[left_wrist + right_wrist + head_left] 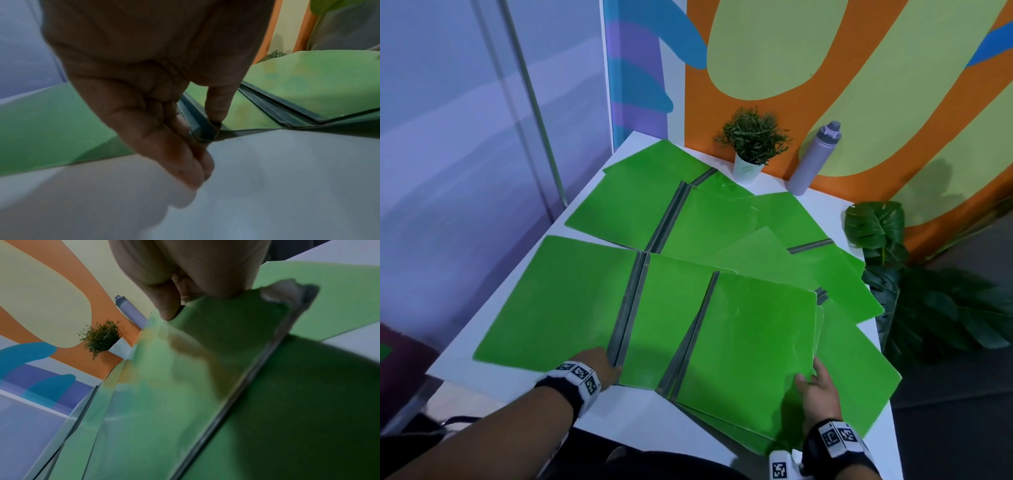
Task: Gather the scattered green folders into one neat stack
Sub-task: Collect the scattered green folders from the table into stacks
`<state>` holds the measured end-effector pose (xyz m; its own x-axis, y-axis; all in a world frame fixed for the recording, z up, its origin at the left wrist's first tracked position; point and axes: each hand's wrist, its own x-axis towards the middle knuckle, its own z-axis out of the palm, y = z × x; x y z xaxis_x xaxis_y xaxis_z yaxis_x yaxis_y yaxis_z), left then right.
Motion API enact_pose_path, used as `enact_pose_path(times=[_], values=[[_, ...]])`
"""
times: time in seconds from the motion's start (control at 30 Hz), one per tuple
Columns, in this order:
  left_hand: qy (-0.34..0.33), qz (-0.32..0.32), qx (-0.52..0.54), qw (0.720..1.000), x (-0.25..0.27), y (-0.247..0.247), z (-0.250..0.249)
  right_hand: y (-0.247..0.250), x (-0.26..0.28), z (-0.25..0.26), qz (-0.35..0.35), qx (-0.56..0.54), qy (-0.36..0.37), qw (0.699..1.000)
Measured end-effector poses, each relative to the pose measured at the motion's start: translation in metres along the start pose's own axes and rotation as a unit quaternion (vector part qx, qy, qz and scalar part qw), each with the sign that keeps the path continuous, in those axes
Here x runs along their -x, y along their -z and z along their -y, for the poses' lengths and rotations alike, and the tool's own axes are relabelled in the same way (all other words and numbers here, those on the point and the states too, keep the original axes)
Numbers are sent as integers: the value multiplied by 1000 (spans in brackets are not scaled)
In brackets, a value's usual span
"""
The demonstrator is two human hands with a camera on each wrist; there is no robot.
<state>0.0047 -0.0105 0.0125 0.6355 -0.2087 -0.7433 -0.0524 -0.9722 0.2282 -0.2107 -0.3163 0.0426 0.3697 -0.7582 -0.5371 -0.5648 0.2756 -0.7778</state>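
Several green folders with grey spines lie open and overlapping on a white table (pixel 493 383). The near-left folder (pixel 571 301) is spread flat; my left hand (pixel 609 368) pinches the near end of its spine (pixel 202 131) between thumb (pixel 216 105) and fingers (pixel 185 155). Just to its right sits a small pile of folders (pixel 756 342). My right hand (pixel 813 380) grips the top one's right edge, thumb (pixel 168 305) on the cover (pixel 205 361), fingers hidden beneath. More folders (pixel 633 202) lie farther back and at the right (pixel 839 277).
At the table's back edge, against the orange and yellow wall, stand a small potted plant (pixel 751 147) and a grey bottle (pixel 815 157). A large-leafed plant (pixel 876 226) rises beside the table's right edge. One folder (pixel 859 373) overhangs that edge.
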Motion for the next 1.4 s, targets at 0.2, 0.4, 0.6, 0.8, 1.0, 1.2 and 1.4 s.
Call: enact_pose_path(times=[0.2, 0.4, 0.6, 0.8, 1.0, 1.2, 1.4], values=[[90, 78, 355, 927, 11, -3, 13, -13, -4, -2, 14, 9, 2, 1000], [101, 2, 558, 823, 10, -13, 8, -23, -8, 4, 36, -17, 6, 999], [84, -185, 498, 843, 25, 28, -1, -11, -15, 16, 28, -78, 2, 997], [11, -366, 217, 905, 59, 89, -3, 5, -17, 11, -8, -25, 9, 1000], [-93, -563, 131, 810, 89, 130, -16, 9, -8, -5, -22, 73, -10, 997], [-187, -599, 288, 724, 135, 155, -44, 12, 1, 6, 3, 68, -29, 997], [-93, -411, 470, 776, 112, 127, -49, 5, 5, 3, 28, 35, -32, 998]])
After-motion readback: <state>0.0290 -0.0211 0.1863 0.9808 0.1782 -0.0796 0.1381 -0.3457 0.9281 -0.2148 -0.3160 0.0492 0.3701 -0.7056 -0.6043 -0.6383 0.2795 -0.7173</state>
